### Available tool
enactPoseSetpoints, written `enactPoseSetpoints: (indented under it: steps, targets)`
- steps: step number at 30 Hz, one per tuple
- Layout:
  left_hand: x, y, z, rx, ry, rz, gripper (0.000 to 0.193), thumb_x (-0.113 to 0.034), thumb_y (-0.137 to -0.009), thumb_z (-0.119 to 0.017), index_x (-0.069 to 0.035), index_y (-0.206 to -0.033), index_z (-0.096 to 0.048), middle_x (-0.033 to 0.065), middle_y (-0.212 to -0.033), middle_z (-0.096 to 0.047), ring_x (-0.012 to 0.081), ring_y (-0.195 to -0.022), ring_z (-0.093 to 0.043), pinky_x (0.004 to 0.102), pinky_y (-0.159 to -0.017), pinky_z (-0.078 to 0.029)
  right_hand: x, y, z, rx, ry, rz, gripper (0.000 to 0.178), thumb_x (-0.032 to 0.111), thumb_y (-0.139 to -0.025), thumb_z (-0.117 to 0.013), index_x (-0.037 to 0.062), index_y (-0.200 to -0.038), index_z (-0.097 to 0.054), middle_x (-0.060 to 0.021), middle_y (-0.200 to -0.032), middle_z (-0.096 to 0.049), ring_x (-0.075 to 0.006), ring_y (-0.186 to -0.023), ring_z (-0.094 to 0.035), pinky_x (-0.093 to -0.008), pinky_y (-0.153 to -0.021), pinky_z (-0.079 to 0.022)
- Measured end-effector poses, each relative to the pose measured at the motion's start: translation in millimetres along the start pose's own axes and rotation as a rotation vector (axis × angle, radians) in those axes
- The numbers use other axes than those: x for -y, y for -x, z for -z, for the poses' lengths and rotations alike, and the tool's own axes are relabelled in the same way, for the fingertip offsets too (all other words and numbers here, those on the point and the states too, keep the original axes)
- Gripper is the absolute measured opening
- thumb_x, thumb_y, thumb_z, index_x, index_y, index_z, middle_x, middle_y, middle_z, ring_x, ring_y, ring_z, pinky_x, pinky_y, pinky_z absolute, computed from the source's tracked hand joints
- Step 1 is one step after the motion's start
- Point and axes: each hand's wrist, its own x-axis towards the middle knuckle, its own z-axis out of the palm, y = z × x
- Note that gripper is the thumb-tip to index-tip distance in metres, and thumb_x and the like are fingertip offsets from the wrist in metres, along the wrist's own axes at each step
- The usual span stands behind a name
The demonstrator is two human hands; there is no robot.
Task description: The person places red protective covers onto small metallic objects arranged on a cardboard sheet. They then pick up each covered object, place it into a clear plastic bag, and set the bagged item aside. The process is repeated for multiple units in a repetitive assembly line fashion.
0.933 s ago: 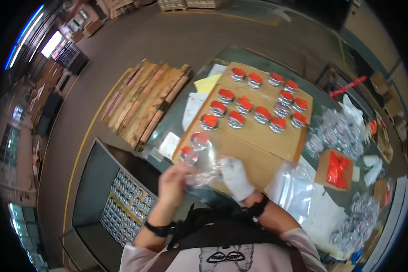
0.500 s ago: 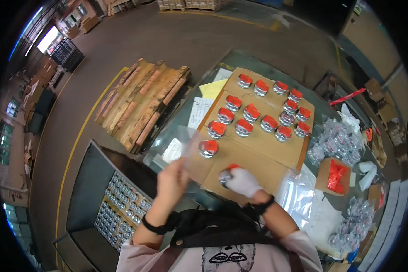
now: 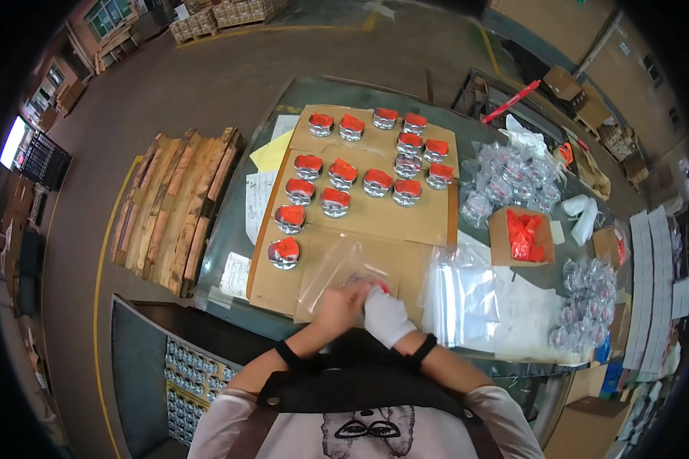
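My bare left hand (image 3: 338,310) is closed on the edge of a clear plastic bag (image 3: 333,268), which spreads out over the cardboard sheet (image 3: 406,229). Right beside it, almost touching, my white-gloved right hand (image 3: 386,315) grips a silver piston with a red piece on it, mostly hidden by the fingers and the bag's mouth. How far the piston is inside the bag I cannot tell. Beyond my hands several silver pistons (image 3: 335,202) stand on the cardboard, most topped with a red slip.
Flat clear bags (image 3: 459,298) lie right of the cardboard. Further right are a small box of red slips (image 3: 505,237) and heaps of bagged pistons (image 3: 513,180). A bin (image 3: 142,375) with rows of pistons stands lower left, a wooden pallet (image 3: 176,206) beyond it.
My hands have come together, the left bringing the bag over to the piston in the right. The whole view has turned, so the table appears further left.
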Motion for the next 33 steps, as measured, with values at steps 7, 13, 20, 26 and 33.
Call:
enactPoseSetpoints:
  steps: [7, 13, 20, 26, 33]
  targets:
    - [-17.2, 14.6, 12.6, 0.008, 0.751, 0.346, 0.027, -0.02, -0.099, -0.049, -0.005, -0.116, -0.064, 0.0072, -0.07, -0.065, 0.0188, -0.063, -0.064, 0.0306, -0.059, -0.049, 11.8, -38.2, 44.6, 0.13, -1.691, -0.429, 0.024, 0.023, -0.093, -0.052, 0.0089, -0.11, -0.06, -0.012, -0.085, -0.065, -0.0297, -0.083, -0.064, -0.0351, -0.075, -0.05]
    - [-30.0, -17.8, 51.2, -0.102, 1.148, 0.307, 0.024, -0.018, -0.097, -0.052, -0.004, -0.112, -0.062, 0.0082, -0.087, -0.057, 0.0175, -0.075, -0.058, 0.031, -0.064, -0.049, 7.7, -13.0, 74.8, -0.107, -0.644, -0.175, 0.023, 0.016, -0.088, -0.061, 0.0072, -0.109, -0.062, -0.0124, -0.086, -0.066, -0.026, -0.085, -0.065, -0.0319, -0.078, -0.051]
    - [23.9, -12.4, -1.1, 0.037, -0.384, -0.023, 0.026, -0.013, -0.082, -0.062, -0.004, -0.107, -0.063, 0.0192, -0.099, -0.049, 0.0364, -0.085, -0.057, 0.0445, -0.072, -0.05, 9.3, -27.4, 69.9, -0.028, -0.335, -0.164, 0.025, 0.009, -0.086, -0.059, 0.0056, -0.11, -0.06, -0.0127, -0.101, -0.062, -0.0264, -0.084, -0.065, -0.0343, -0.068, -0.052]
    - [23.2, -5.2, 10.6, -0.086, -0.152, -0.005, 0.031, -0.016, -0.077, -0.07, -0.005, -0.106, -0.061, 0.0226, -0.105, -0.053, 0.0381, -0.088, -0.059, 0.0452, -0.072, -0.051, 3.4, -28.9, 63.9, 0.137, 0.344, 0.235, 0.031, 0.012, -0.083, -0.055, 0.0083, -0.114, -0.059, -0.0101, -0.11, -0.058, -0.0349, -0.081, -0.063, -0.0418, -0.066, -0.053]
    - [43.0, -18.9, -3.9, -0.003, -0.426, -0.023, 0.037, -0.021, -0.072, -0.072, -0.004, -0.103, -0.061, 0.0213, -0.099, -0.058, 0.0392, -0.095, -0.057, 0.0462, -0.08, -0.049, -26.0, -76.6, 26.0, 0.094, -0.123, 0.334, 0.018, 0.018, -0.082, -0.054, 0.0065, -0.089, -0.066, -0.0172, -0.083, -0.067, -0.0349, -0.076, -0.065, -0.0439, -0.068, -0.053]
